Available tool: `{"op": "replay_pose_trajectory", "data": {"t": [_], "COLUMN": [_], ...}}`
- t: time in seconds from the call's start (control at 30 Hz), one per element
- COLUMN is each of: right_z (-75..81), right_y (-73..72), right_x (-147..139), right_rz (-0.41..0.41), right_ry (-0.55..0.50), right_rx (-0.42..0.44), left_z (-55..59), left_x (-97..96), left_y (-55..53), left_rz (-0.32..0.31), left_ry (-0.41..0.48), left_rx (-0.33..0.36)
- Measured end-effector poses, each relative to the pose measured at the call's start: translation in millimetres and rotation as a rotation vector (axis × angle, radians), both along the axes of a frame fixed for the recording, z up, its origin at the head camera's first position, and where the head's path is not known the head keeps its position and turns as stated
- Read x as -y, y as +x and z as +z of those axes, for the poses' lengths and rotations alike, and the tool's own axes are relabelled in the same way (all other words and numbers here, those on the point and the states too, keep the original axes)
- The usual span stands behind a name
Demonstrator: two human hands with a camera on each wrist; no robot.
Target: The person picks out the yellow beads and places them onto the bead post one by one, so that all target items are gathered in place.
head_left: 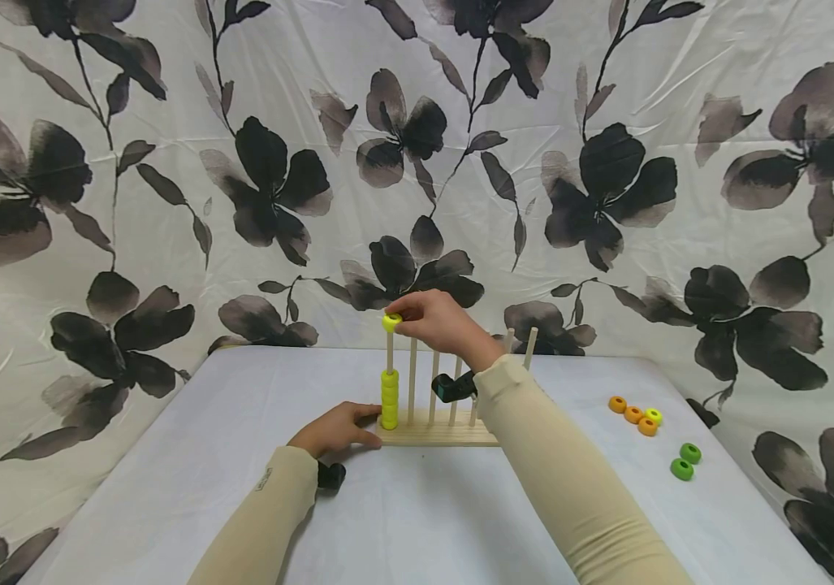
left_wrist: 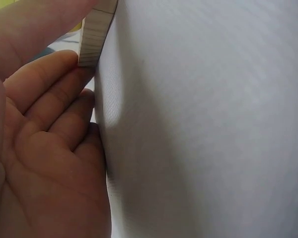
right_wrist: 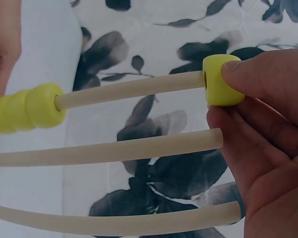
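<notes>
At the top of the leftmost peg (head_left: 391, 353), my right hand (head_left: 440, 322) pinches a yellow bead (right_wrist: 222, 80) between thumb and fingers. The peg's tip meets the bead's hole in the right wrist view. Lower on that peg sits a stack of several yellow beads (head_left: 390, 400). My left hand (head_left: 342, 429) holds the left end of the wooden base (head_left: 438, 437), thumb at the front edge and fingers at the end. The left wrist view shows fingertips (left_wrist: 84, 74) against the base's end, close to the table.
More bare pegs (right_wrist: 109, 150) rise to the right, partly behind my right forearm. At the table's right lie orange beads (head_left: 617, 404) with one yellow bead (head_left: 653, 415), and two green beads (head_left: 682, 469) nearer me. A floral cloth (head_left: 387, 203) hangs behind the white table (head_left: 241, 390).
</notes>
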State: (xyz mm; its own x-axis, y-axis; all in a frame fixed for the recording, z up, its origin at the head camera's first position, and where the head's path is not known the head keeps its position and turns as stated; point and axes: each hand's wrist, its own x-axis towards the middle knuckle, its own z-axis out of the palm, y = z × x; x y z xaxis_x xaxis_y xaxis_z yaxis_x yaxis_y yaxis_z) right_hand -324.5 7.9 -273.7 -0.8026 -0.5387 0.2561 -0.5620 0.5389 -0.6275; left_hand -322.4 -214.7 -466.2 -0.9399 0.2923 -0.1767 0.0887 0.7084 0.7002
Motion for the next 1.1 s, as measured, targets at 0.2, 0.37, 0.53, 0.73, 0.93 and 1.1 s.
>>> {"op": "replay_pose_trajectory", "data": {"t": [0.2,0.37,0.53,0.73,0.93,1.1], "right_z": [-3.3,-4.0,-3.7,-3.9,-5.2,-5.3], "right_y": [-1.3,-1.0,0.9,3.3,4.1,6.6], "right_x": [0.9,1.7,2.4,3.9,4.3,2.9], "right_rz": [0.023,0.028,0.026,0.023,0.021,0.025], "right_ry": [0.006,0.032,0.068,0.099,0.136,0.154], "right_rx": [-0.003,-0.028,-0.055,-0.079,-0.109,-0.12], "left_z": [-0.5,-0.7,-0.9,0.8,1.8,1.3], "left_x": [0.0,0.3,-0.1,0.1,0.9,0.9], "left_y": [0.1,-0.4,-0.4,0.6,1.8,2.2], "left_rz": [0.002,0.0,-0.003,0.0,-0.006,-0.008], "left_ry": [-0.015,-0.016,-0.017,-0.031,-0.031,-0.024], "left_rx": [0.002,-0.002,-0.004,0.007,0.005,-0.006]}}
